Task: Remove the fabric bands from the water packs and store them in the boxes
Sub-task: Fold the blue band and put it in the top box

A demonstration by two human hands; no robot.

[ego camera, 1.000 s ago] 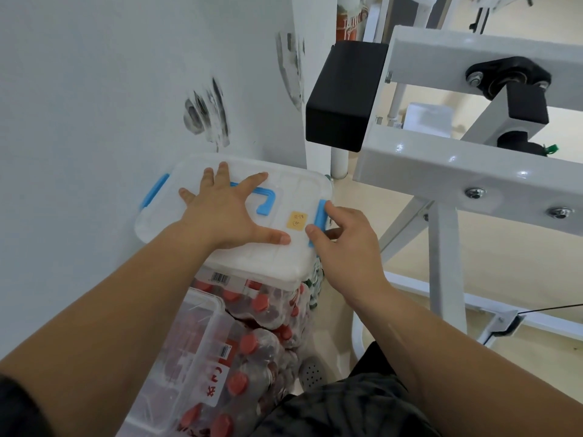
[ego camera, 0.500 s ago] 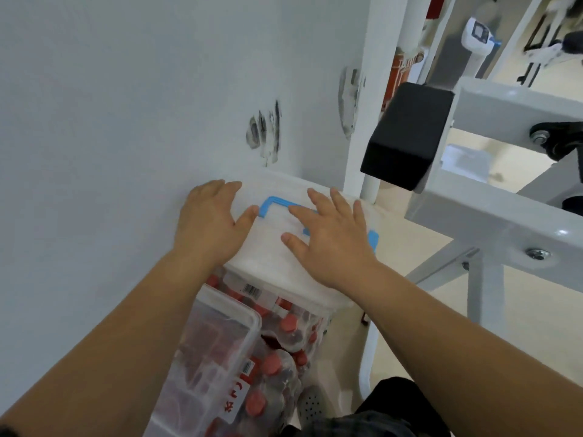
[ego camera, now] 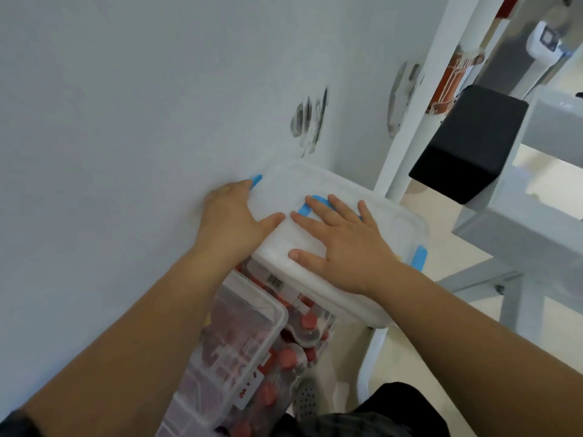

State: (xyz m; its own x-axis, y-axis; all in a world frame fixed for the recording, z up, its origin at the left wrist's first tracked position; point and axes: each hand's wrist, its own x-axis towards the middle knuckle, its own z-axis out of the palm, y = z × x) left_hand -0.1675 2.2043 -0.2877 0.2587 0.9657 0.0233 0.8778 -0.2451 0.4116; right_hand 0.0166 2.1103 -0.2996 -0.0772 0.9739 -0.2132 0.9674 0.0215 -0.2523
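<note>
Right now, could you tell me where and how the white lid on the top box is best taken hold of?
Probably at its two blue latches, one at each short end, coming in from both sides: the lid is broad and flat. The left hand is at the far one; the right hand lies flat on top.

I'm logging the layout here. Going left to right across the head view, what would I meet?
Wall → left hand → right hand → blue clip → grey frame.
</note>
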